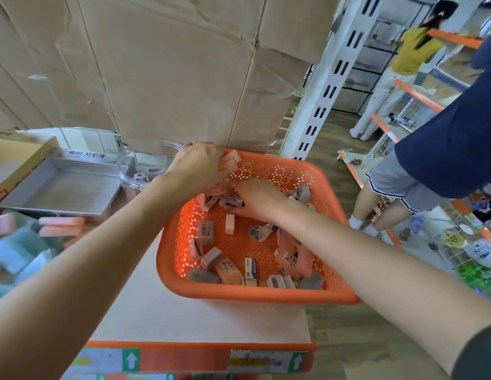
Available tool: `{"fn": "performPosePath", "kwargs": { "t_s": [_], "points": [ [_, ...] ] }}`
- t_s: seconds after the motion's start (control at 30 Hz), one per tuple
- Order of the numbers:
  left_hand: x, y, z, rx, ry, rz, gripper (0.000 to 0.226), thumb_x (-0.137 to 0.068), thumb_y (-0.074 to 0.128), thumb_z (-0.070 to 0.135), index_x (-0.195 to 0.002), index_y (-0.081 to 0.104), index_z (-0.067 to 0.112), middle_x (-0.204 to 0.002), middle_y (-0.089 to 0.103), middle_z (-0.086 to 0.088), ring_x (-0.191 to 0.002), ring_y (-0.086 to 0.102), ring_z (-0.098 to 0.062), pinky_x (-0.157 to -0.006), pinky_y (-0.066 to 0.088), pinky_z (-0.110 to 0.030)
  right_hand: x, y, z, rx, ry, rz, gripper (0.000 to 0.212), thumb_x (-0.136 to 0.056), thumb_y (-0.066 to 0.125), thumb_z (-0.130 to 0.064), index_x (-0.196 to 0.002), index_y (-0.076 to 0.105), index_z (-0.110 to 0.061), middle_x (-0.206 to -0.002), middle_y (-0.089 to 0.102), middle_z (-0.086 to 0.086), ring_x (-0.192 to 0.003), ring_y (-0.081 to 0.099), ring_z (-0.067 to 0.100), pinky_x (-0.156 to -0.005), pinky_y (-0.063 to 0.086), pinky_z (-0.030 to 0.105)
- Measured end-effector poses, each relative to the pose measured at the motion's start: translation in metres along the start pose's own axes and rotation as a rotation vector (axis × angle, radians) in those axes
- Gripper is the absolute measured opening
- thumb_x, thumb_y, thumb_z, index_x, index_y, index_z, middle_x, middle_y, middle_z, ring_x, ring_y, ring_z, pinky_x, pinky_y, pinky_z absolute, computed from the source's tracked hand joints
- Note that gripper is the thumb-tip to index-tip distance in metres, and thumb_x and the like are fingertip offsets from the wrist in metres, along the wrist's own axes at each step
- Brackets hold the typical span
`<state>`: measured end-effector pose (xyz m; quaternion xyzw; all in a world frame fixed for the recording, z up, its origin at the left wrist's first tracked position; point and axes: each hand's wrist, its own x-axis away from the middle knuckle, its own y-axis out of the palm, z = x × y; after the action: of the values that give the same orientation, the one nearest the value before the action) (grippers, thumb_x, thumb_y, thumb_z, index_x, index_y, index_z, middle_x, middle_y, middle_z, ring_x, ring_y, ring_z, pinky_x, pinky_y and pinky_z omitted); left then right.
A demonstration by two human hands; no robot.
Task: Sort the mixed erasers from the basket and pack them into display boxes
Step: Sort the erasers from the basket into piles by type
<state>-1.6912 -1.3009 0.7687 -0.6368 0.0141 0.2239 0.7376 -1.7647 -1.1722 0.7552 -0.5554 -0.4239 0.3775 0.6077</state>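
Observation:
An orange perforated basket (pixel 255 293) sits on a white box top and holds several mixed erasers (pixel 227 268) in pink, grey and white sleeves. My left hand (pixel 196 165) hovers over the basket's far left corner and grips a few pink erasers (pixel 230 160). My right hand (pixel 256 198) is down inside the basket at its far side, fingers curled round a white and purple eraser (pixel 230 201). A grey display box (pixel 66 185) with nothing in it lies to the left.
A clear round tub (pixel 145 171) with a few erasers stands between the display box and the basket. Pink and blue packs (pixel 22 242) lie at the left. Cardboard (pixel 156 64) rises behind. A person in dark blue (pixel 444 160) stands close on the right; another stands farther off.

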Motion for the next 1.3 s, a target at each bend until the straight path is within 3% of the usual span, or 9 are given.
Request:
{"fn": "performPosePath", "kwargs": {
  "t_s": [0.13, 0.33, 0.47, 0.6, 0.73, 0.9, 1.07, 1.3],
  "points": [
    [0.000, 0.001, -0.001, 0.011, 0.009, 0.016, 0.036, -0.093, 0.043, 0.044, -0.086, 0.055, 0.011, -0.098, 0.063, -0.011, -0.089, 0.056, -0.027, -0.085, 0.034, -0.034, -0.001, 0.002, 0.000, -0.107, 0.016, 0.021, 0.038, -0.087, 0.062, -0.034, -0.119, 0.057, -0.016, -0.117, 0.064, 0.005, -0.108, 0.058, 0.023, -0.087, 0.044, 0.033],
    [0.001, 0.002, -0.002, 0.057, -0.002, 0.022, 0.036, -0.092, 0.046, 0.046, -0.079, 0.051, 0.012, -0.090, 0.059, -0.008, -0.085, 0.053, -0.026, -0.076, 0.027, -0.030, -0.002, -0.007, 0.007, -0.141, 0.057, -0.046, 0.029, -0.078, 0.069, -0.028, -0.106, 0.065, -0.020, -0.088, 0.061, -0.004, -0.082, 0.056, 0.017, -0.064, 0.039, 0.028],
    [0.002, -0.004, 0.000, 0.165, -0.031, 0.040, 0.033, -0.092, 0.050, 0.041, -0.088, 0.055, 0.009, -0.091, 0.058, -0.009, -0.090, 0.054, -0.030, -0.075, 0.028, -0.030, 0.009, -0.021, 0.013, -0.191, 0.071, -0.025, 0.032, -0.078, 0.070, -0.027, -0.107, 0.062, -0.016, -0.095, 0.063, -0.002, -0.083, 0.058, 0.018, -0.069, 0.049, 0.033],
    [0.008, -0.013, 0.000, 0.219, -0.029, 0.054, 0.030, -0.089, 0.054, 0.040, -0.078, 0.043, 0.015, -0.083, 0.048, -0.003, -0.080, 0.047, -0.024, -0.071, 0.030, -0.030, 0.028, -0.041, 0.018, -0.267, 0.095, -0.014, 0.033, -0.082, 0.066, -0.023, -0.114, 0.058, -0.014, -0.098, 0.059, -0.001, -0.071, 0.058, 0.014, -0.057, 0.046, 0.029],
    [0.016, -0.023, 0.000, 0.196, -0.033, 0.080, 0.031, -0.089, 0.057, 0.039, -0.077, 0.044, 0.013, -0.080, 0.046, -0.001, -0.077, 0.044, -0.022, -0.067, 0.028, -0.030, 0.046, -0.052, 0.019, -0.333, 0.119, 0.074, 0.037, -0.084, 0.065, -0.028, -0.119, 0.056, -0.020, -0.102, 0.055, -0.006, -0.085, 0.057, 0.013, -0.074, 0.050, 0.032],
    [0.034, -0.034, 0.000, 0.154, -0.082, 0.085, 0.035, -0.089, 0.054, 0.043, -0.088, 0.056, 0.008, -0.085, 0.054, -0.002, -0.080, 0.051, -0.023, -0.067, 0.043, -0.034, 0.056, -0.052, 0.015, -0.451, 0.104, 0.130, 0.034, -0.082, 0.068, -0.031, -0.113, 0.059, -0.021, -0.095, 0.055, -0.011, -0.074, 0.050, 0.002, -0.061, 0.037, 0.020],
    [0.058, -0.047, -0.009, 0.155, -0.103, 0.105, 0.033, -0.087, 0.057, 0.041, -0.091, 0.060, 0.008, -0.089, 0.059, -0.006, -0.081, 0.055, -0.026, -0.072, 0.047, -0.038, 0.061, -0.051, 0.002, -0.510, 0.044, 0.127, 0.031, -0.082, 0.069, -0.031, -0.110, 0.059, -0.020, -0.088, 0.055, -0.014, -0.072, 0.053, 0.002, -0.063, 0.044, 0.021],
    [0.091, -0.068, -0.030, 0.099, -0.167, 0.148, 0.024, -0.089, 0.058, 0.031, -0.097, 0.061, 0.008, -0.084, 0.051, 0.001, -0.074, 0.047, -0.018, -0.057, 0.029, -0.028, 0.062, -0.056, -0.025, -0.548, -0.024, 0.175, 0.027, -0.081, 0.071, -0.031, -0.105, 0.063, -0.022, -0.091, 0.061, -0.005, -0.083, 0.059, 0.017, -0.078, 0.049, 0.035]
  ]
}}
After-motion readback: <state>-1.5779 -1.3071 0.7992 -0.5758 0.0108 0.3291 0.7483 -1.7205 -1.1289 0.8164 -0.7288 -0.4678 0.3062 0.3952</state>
